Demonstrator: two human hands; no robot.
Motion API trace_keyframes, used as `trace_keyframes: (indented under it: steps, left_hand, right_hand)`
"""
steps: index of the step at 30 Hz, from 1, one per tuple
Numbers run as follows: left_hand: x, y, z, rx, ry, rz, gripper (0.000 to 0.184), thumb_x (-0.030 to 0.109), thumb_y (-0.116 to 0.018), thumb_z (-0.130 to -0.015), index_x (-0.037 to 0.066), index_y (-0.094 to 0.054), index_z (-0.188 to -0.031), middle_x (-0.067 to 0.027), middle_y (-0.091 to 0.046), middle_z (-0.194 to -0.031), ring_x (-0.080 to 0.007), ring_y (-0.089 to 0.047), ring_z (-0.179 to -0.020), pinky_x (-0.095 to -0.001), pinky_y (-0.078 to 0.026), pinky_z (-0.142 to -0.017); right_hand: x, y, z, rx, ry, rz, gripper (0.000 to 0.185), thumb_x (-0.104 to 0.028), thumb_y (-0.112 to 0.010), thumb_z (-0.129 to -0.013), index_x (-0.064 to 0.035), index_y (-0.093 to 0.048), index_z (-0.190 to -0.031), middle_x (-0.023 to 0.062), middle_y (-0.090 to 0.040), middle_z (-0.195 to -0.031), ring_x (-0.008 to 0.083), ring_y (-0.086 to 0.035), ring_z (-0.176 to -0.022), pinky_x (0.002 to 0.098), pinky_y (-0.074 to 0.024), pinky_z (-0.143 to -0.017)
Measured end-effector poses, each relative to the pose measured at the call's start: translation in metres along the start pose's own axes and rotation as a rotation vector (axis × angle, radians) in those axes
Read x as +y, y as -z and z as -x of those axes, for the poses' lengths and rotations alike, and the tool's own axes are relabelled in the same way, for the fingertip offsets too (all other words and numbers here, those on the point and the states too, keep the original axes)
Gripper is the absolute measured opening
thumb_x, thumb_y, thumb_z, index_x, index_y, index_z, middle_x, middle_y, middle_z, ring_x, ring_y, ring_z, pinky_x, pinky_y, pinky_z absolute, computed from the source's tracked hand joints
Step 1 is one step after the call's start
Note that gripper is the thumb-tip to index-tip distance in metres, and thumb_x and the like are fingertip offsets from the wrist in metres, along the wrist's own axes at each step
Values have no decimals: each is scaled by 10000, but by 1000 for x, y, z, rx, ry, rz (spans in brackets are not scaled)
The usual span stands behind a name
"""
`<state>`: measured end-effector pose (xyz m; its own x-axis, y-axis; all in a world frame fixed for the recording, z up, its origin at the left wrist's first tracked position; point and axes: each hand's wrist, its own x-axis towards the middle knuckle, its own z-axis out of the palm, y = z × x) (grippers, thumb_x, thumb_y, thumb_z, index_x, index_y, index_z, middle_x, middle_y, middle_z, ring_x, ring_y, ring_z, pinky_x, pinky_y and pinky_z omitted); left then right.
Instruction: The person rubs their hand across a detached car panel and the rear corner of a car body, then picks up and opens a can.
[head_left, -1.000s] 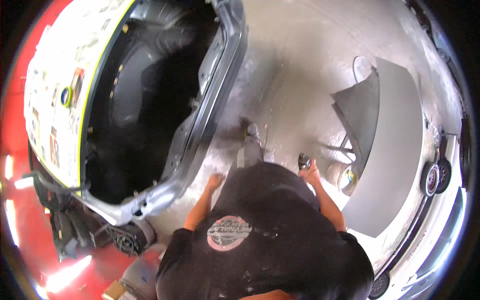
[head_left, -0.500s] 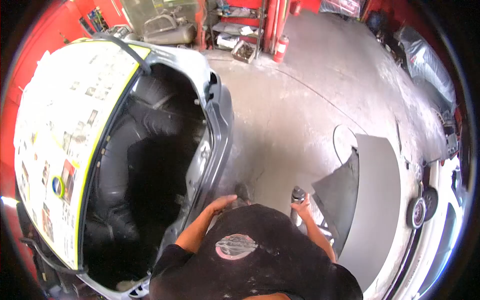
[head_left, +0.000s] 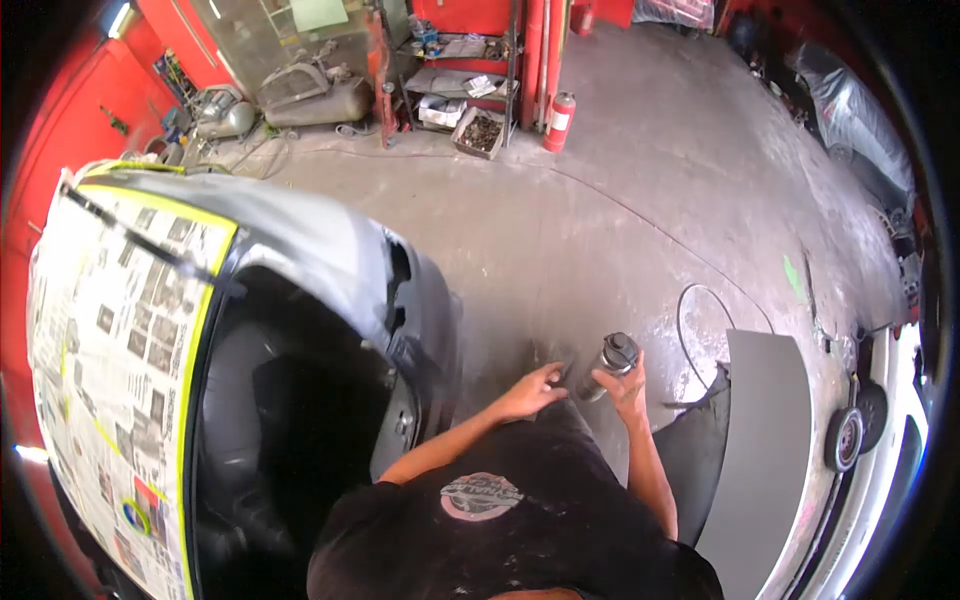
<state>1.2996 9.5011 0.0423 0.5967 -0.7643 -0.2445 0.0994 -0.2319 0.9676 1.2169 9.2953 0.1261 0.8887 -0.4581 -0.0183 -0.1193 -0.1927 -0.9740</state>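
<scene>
My right hand [head_left: 622, 388] is wrapped around a dark metallic bottle [head_left: 604, 372] with a black lid, held upright in front of my legs. To the left of the bottle, and apart from it, is my left hand [head_left: 533, 393]. Its fingers are loosely curved with a gap between thumb and forefinger, and nothing shows in them. At my left stands a car body [head_left: 340, 240] in grey primer, its door opening bare. Newspaper [head_left: 120, 330] edged with yellow-green tape covers its roof, and a tape roll [head_left: 136, 517] lies on the paper.
A grey panel [head_left: 755, 430] stands close by my right arm, with a hose loop [head_left: 690, 310] on the floor beyond. Further off are a fire extinguisher [head_left: 560, 122], a metal shelf [head_left: 465, 85] and a compressor [head_left: 318, 98]. A wheel [head_left: 845, 440] lies near a white car at right.
My view has shifted, and the car body sits lower in it. Both hands have moved in front of me and closer together. The bottle has come up with my right hand.
</scene>
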Motion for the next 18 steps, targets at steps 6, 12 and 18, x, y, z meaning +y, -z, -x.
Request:
trace_keyframes:
  steps: [6,12,18]
  left_hand:
    - [28,74,-134,131,22,-124,885,331,-762,-783,32,-278,-1461,-232,-498,-1307,-331,-547,-1156,-421,-458,-964]
    - [98,157,-244,410,-82,-219,919,333,-790,-739,9,-290,-1438,-245,-442,-1380,-349,-483,-1248,-431,-374,-1063]
    - [101,247,-308,693,-44,69,739,196,-785,-700,14,-410,-1310,-190,-579,-1203,-292,-556,-1160,-386,-428,-986]
  right_hand:
    - [1,-22,-172,-259,6,56,763,-206,-808,-678,-20,-407,-1300,154,-641,-1098,248,-623,-1017,371,-493,-900]
    - [-24,-61,-341,-526,115,164,768,-207,-790,-684,-44,-403,-1327,180,-605,-1188,281,-591,-1120,387,-471,-957]
    - [-60,-152,-458,-772,125,76,753,-196,-792,-708,-31,-404,-1332,136,-602,-1165,226,-583,-1096,354,-460,-952]
